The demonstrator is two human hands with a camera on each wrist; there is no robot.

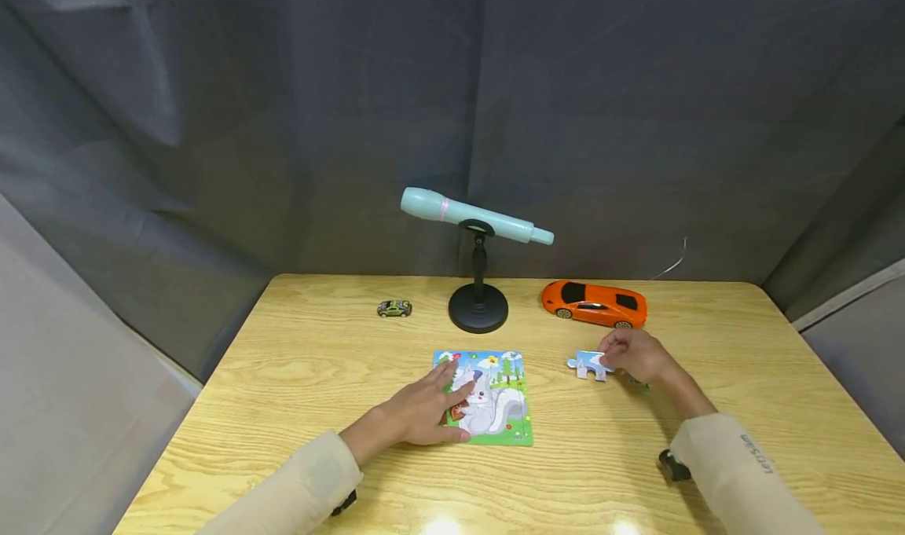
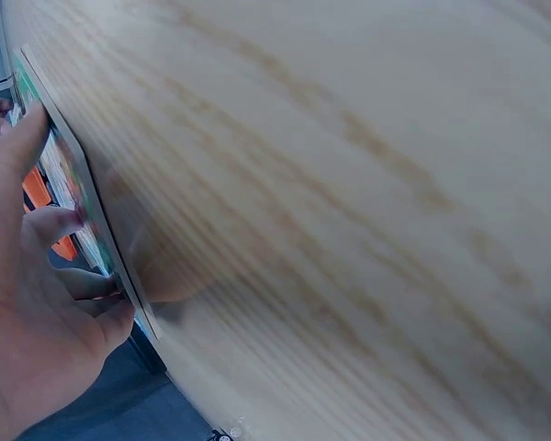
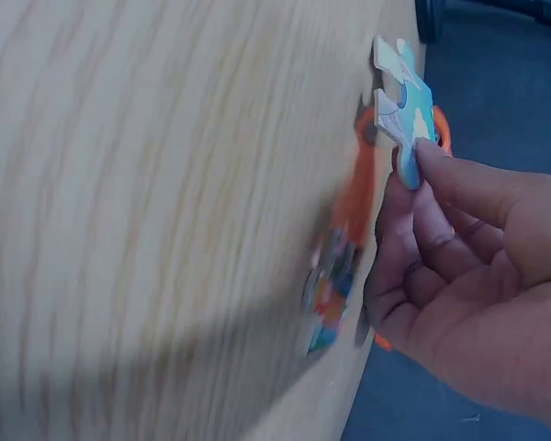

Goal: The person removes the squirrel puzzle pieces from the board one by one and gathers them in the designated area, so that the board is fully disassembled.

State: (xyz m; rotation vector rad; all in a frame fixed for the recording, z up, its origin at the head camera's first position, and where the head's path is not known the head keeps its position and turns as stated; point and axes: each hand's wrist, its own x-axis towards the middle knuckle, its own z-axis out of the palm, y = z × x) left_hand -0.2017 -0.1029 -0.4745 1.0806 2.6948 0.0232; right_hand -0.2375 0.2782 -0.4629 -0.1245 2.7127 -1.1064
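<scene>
A square squirrel jigsaw puzzle (image 1: 505,421) lies on the wooden table in front of me. My left hand (image 1: 424,409) rests on its left part with fingers spread, covering some of the picture. In the left wrist view the thumb and fingertips lie along the puzzle's edge (image 2: 90,197). To the right, my right hand (image 1: 632,353) pinches a blue-and-white puzzle piece (image 1: 588,364) between thumb and fingers. The right wrist view shows this piece (image 3: 409,101) held tilted above the table. Below that hand lies a small colourful pile (image 3: 331,289), mostly hidden from the head view.
Behind the right hand stands an orange toy car (image 1: 597,303). A pale blue toy microphone (image 1: 488,219) sits on a black round-based stand (image 1: 478,309) at the back middle. Left of it is a small green toy car (image 1: 394,308). A dark cloth (image 1: 382,126) hangs behind the table.
</scene>
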